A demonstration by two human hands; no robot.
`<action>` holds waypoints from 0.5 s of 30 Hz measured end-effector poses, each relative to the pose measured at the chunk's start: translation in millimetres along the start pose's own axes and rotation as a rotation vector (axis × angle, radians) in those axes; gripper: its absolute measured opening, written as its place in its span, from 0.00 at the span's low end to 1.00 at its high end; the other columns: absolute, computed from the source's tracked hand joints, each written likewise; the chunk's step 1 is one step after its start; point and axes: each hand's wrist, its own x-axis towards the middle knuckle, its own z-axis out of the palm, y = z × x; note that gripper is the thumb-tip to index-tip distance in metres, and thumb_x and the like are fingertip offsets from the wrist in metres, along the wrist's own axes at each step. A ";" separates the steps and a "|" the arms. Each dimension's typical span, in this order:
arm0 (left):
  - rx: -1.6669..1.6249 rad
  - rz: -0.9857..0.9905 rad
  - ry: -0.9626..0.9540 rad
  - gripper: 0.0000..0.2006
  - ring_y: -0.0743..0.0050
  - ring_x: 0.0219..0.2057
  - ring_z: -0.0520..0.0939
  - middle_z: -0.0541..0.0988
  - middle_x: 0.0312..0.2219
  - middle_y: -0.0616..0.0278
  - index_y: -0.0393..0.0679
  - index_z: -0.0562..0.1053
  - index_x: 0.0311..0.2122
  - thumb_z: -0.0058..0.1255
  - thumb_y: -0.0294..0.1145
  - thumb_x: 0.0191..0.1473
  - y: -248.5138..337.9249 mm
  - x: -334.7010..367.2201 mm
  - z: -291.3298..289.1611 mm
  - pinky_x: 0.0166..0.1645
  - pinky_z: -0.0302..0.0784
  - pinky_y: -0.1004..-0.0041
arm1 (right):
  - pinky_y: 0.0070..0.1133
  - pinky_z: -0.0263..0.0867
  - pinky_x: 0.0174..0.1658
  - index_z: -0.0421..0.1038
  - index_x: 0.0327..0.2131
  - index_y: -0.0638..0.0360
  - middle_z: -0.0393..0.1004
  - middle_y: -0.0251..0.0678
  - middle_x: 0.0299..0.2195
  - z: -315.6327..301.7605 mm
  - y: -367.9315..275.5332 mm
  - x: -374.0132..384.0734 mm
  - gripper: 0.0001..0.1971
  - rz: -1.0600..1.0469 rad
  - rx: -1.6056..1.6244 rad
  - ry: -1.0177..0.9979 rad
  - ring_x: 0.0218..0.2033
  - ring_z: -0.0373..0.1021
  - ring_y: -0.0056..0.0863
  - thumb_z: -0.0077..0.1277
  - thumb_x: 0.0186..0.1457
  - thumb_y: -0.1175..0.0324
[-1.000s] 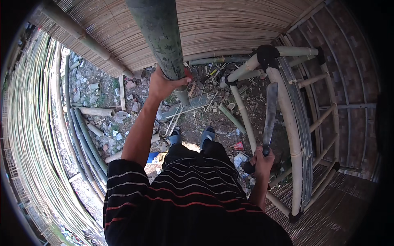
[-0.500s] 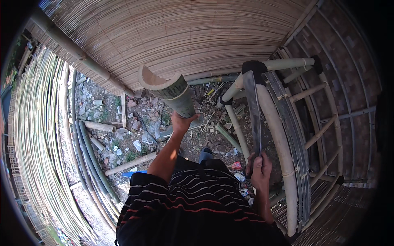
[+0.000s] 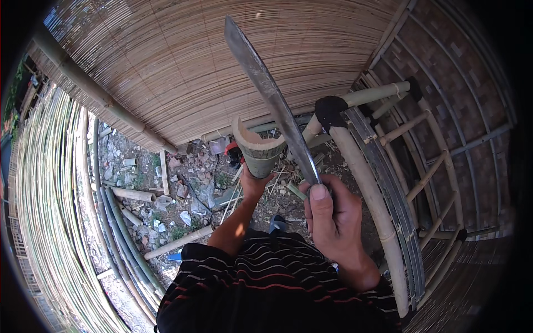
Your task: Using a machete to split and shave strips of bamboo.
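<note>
My left hand is closed round the lower part of a thick bamboo piece, which stands roughly upright. Its upper end is cut away on one side, leaving a curved, hollow rim. In my right hand is a machete, gripped by its handle with the thumb along it. The long dark blade points up and to the left, its tip well above the bamboo. Blade and bamboo look close together in the picture; I cannot tell whether they touch. A red and black object, partly hidden, shows behind the bamboo.
To my right stands a bamboo frame with black-wrapped joints. A slatted bamboo screen rises ahead. Long bamboo strips and poles lie on the left. Rubble and scraps cover the ground.
My right hand has lifted the machete and swung it up and leftward. My left hand has brought the bamboo piece rightward and more upright. The red and black object has come into view.
</note>
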 end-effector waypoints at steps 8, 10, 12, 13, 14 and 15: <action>0.077 0.017 -0.007 0.42 0.51 0.45 0.81 0.79 0.43 0.48 0.38 0.67 0.48 0.79 0.38 0.26 1.0 -4.7 -4.3 0.49 0.75 0.61 | 0.17 0.55 0.20 0.70 0.37 0.67 0.65 0.27 0.14 12.4 -15.1 -5.4 0.16 -0.003 -0.090 0.052 0.16 0.62 0.12 0.44 0.66 0.60; -0.012 -0.075 -0.037 0.42 0.52 0.45 0.80 0.79 0.43 0.49 0.38 0.67 0.48 0.79 0.37 0.26 6.4 -6.9 -5.4 0.49 0.75 0.62 | 0.20 0.59 0.21 0.70 0.37 0.68 0.67 0.31 0.14 15.4 -21.3 -5.8 0.15 -0.003 -0.118 0.065 0.17 0.65 0.16 0.46 0.65 0.61; -0.010 -0.067 -0.056 0.42 0.52 0.45 0.80 0.79 0.43 0.49 0.38 0.67 0.48 0.79 0.37 0.26 -0.4 -3.7 -4.9 0.49 0.75 0.62 | 0.21 0.60 0.21 0.70 0.37 0.68 0.68 0.34 0.15 16.1 -27.0 -6.3 0.15 -0.011 -0.136 0.074 0.17 0.66 0.18 0.47 0.64 0.61; -0.007 -0.065 -0.066 0.41 0.52 0.45 0.80 0.79 0.43 0.49 0.38 0.67 0.48 0.79 0.37 0.26 -0.2 -3.8 -4.8 0.49 0.75 0.62 | 0.23 0.62 0.22 0.70 0.37 0.68 0.68 0.36 0.15 16.6 -28.9 -7.3 0.15 -0.021 -0.156 0.073 0.17 0.68 0.21 0.48 0.64 0.61; -0.009 -0.065 -0.069 0.41 0.52 0.45 0.80 0.79 0.43 0.49 0.38 0.67 0.48 0.79 0.37 0.26 -0.3 -3.9 -5.2 0.49 0.75 0.62 | 0.23 0.62 0.22 0.70 0.37 0.68 0.68 0.36 0.15 17.9 -29.2 -8.6 0.15 -0.019 -0.155 0.081 0.17 0.68 0.21 0.48 0.64 0.61; -0.016 -0.066 -0.073 0.41 0.52 0.45 0.80 0.79 0.43 0.48 0.38 0.67 0.48 0.79 0.37 0.26 1.0 -3.5 -5.0 0.49 0.75 0.61 | 0.24 0.62 0.21 0.70 0.37 0.69 0.68 0.37 0.15 19.4 -28.1 -8.7 0.15 -0.043 -0.166 0.100 0.16 0.69 0.24 0.48 0.64 0.62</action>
